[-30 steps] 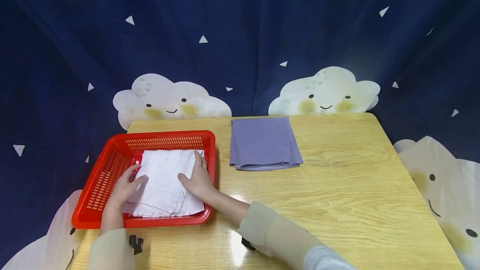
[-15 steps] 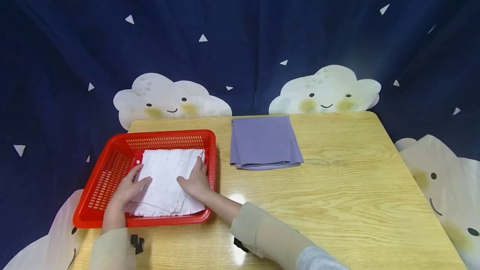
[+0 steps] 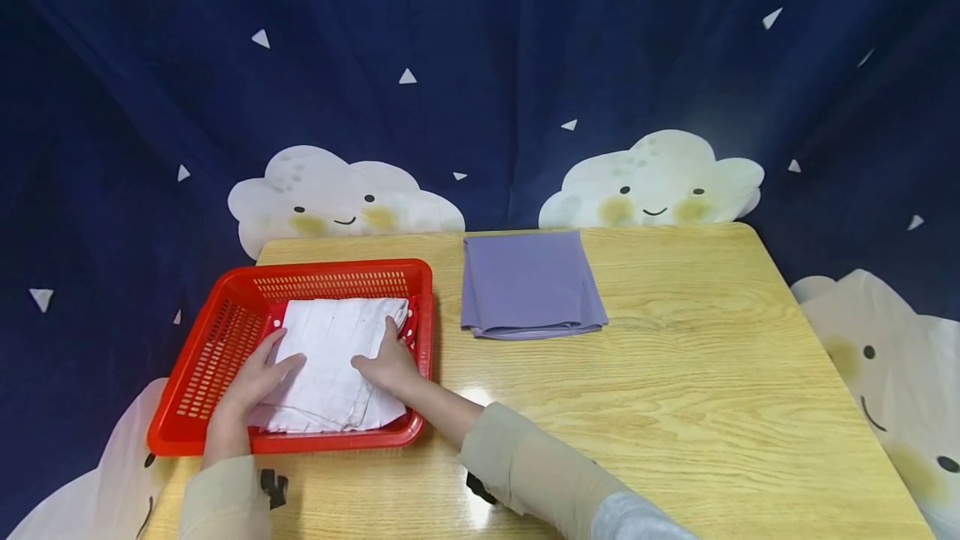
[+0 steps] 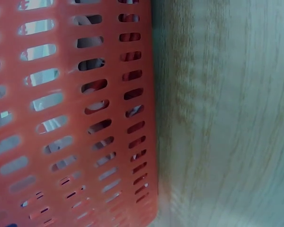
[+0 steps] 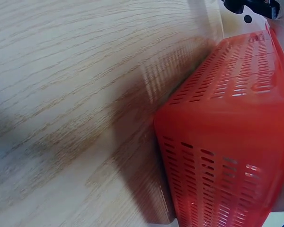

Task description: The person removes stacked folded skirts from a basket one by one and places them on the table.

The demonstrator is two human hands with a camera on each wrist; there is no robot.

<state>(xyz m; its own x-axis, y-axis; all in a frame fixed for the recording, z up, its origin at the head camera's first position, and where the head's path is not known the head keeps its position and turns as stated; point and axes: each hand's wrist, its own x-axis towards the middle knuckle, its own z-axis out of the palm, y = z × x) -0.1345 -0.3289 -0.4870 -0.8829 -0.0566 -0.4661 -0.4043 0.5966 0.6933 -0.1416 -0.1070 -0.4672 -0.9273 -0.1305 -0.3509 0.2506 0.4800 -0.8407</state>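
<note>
In the head view a folded white cloth (image 3: 326,365) lies in a red plastic basket (image 3: 341,442) at the left of the table. My left hand (image 3: 251,377) holds its left side, thumb on top and index finger along the edge. My right hand (image 3: 390,363) grips the right side, thumb on top; its lower fingers are hidden. Red fabric with white dots (image 3: 410,325) shows beneath the white cloth. In the left wrist view, the slotted basket wall (image 4: 102,118) hides most of the hand; the right wrist view shows the basket's outer corner (image 5: 217,113).
A folded purple cloth (image 3: 532,286) rests near the table's back edge, right of the basket. The wooden table (image 3: 675,373) extends to the right. A dark blue curtain (image 3: 480,65) with clouds stands behind it.
The right edge of the white cloth has drawn inward under my right hand, baring dotted red fabric beside it. My left hand has shifted slightly right over the cloth.
</note>
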